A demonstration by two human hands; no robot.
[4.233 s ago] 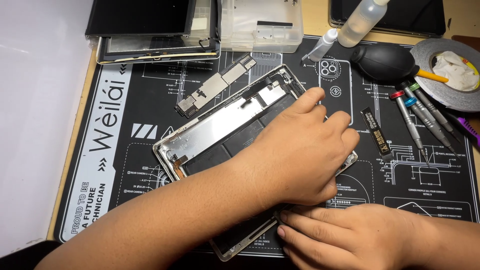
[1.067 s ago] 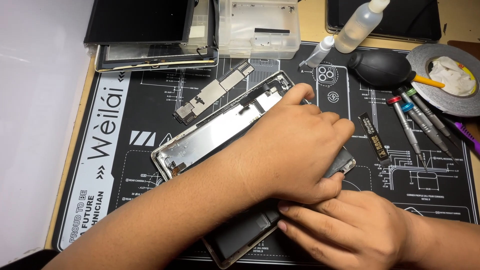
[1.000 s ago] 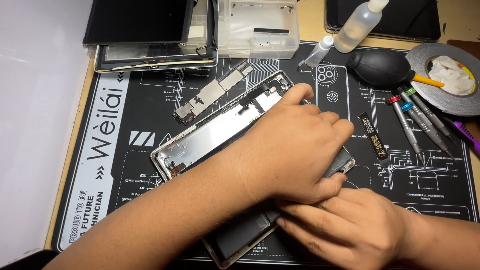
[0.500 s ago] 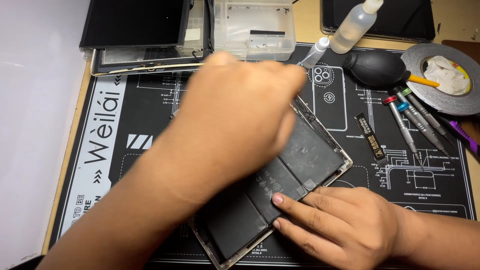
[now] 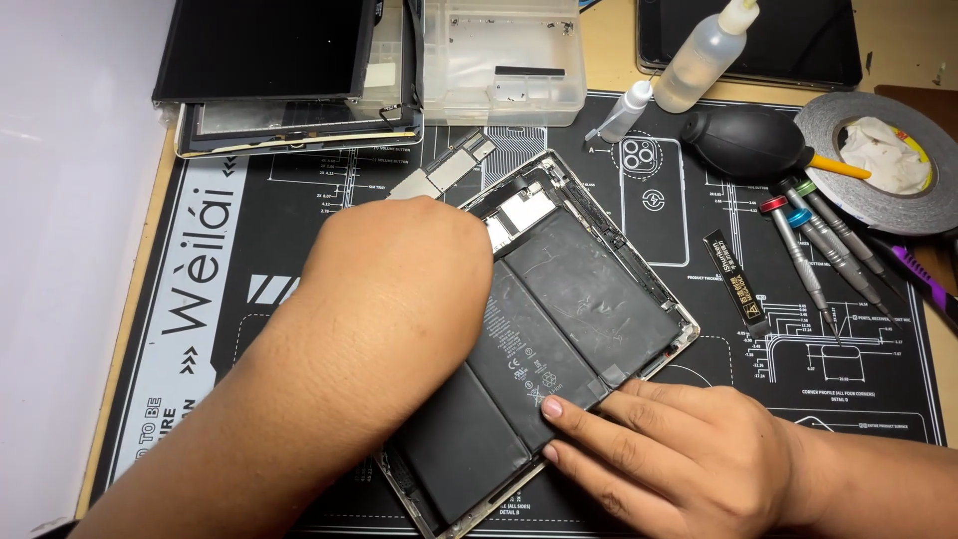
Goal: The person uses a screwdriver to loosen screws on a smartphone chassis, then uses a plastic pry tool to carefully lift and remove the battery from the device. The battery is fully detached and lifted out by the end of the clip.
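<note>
Left hand [image 5: 399,289] lifted off battery [image 5: 559,319], grip unclear; right hand [image 5: 679,454] open, flat on tablet shell [image 5: 689,329] holding battery.

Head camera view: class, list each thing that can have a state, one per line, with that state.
Tablet: opened, screen off, black battery exposed.
Left hand: lying over the tablet's upper left part.
Right hand: fingertips pressing the battery edge.
Dropper bottle: capped, tilted.
Parts box: lid closed.

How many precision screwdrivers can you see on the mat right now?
3 screwdrivers, lying side by side at the mat's right, below the tape roll: red-collared, blue-collared, green-collared. A purple-handled tool beside them may be another kind; more could lie outside the frame.
</note>
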